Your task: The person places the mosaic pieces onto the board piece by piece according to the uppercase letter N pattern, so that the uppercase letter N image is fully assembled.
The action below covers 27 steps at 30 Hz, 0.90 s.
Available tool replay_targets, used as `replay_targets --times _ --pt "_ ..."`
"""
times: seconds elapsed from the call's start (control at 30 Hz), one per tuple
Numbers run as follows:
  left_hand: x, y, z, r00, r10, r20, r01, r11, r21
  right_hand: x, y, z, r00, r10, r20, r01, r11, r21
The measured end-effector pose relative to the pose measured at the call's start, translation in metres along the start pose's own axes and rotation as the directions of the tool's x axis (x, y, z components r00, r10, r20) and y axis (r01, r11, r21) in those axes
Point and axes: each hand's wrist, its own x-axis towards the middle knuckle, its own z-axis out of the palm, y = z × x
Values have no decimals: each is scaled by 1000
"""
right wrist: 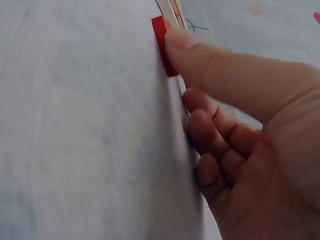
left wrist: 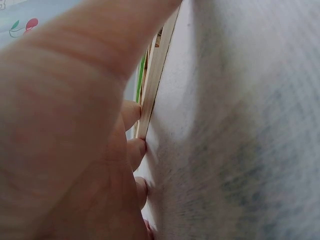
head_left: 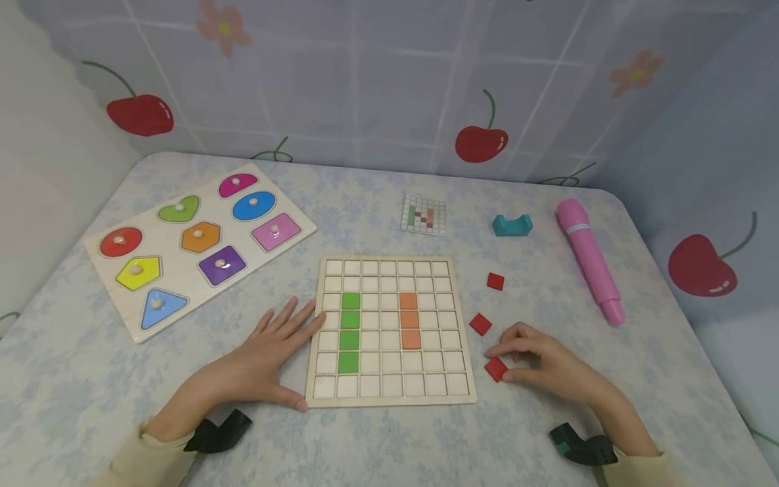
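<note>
A wooden grid board (head_left: 389,402) lies flat on the table, with a column of green square tiles (head_left: 349,340) on its left side and a shorter column of orange tiles (head_left: 410,319) right of the middle. My left hand (head_left: 262,365) rests spread on the table, its index fingertip and thumb at the board's left edge. To the right of the board, my right hand (head_left: 548,362) pinches a red square tile (head_left: 496,369) between thumb and index finger, low at the tabletop. In the right wrist view the thumb presses on that red tile (right wrist: 161,37). Two more red tiles (head_left: 480,324) lie just beyond it.
A shape-knob puzzle board (head_left: 176,264) lies at the far left. Behind the grid board is a small pattern card (head_left: 423,215). A teal curved block (head_left: 512,225) and a pink microphone-like stick (head_left: 589,260) lie at the back right, before a cherry-print curtain.
</note>
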Motion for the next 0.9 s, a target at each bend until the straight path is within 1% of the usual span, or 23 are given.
replay_targets --times 0.1,0.17,0.23,0.3,0.37,0.43,0.5,0.57,0.63,0.67,0.73,0.8,0.9 --pt "-1 0 1 1000 1 4 -1 1000 -4 0 1 3 999 -36 15 36 999 -19" --pt "-1 0 1 1000 3 4 -2 1000 -2 1 2 4 998 -61 5 61 998 -30" --pt "-1 0 1 1000 3 2 -3 1000 4 1 2 4 998 -60 -14 59 997 -42" --pt "0 0 0 1000 3 0 -3 1000 6 2 1 4 999 -14 -52 12 999 -45" --pt "0 0 0 1000 2 0 -2 1000 5 3 -1 3 993 61 -102 -65 997 -42" --pt "0 0 0 1000 3 -1 -3 1000 3 5 -3 2 975 147 -165 -154 988 -26" --pt "0 1 0 1000 4 -1 -4 1000 2 8 -7 1 953 208 -223 -213 977 1" --pt "0 1 0 1000 3 1 -3 1000 1 11 -13 1 935 232 -269 -229 972 43" --pt "-1 1 0 1000 1 -1 -1 1000 1 17 -20 4 924 241 -296 -219 970 104" --pt "-1 1 0 1000 0 -1 0 1000 1 21 -24 7 924 238 -299 -203 969 142" --pt "-1 1 -1 1000 -2 -1 2 1000 2 32 -32 15 931 232 -283 -171 959 225" --pt "-1 1 -1 1000 -3 -1 3 1000 2 42 -40 26 941 239 -238 -164 941 297" --pt "-1 1 -1 1000 -2 2 2 1000 2 56 -48 42 956 249 -157 -180 917 357"
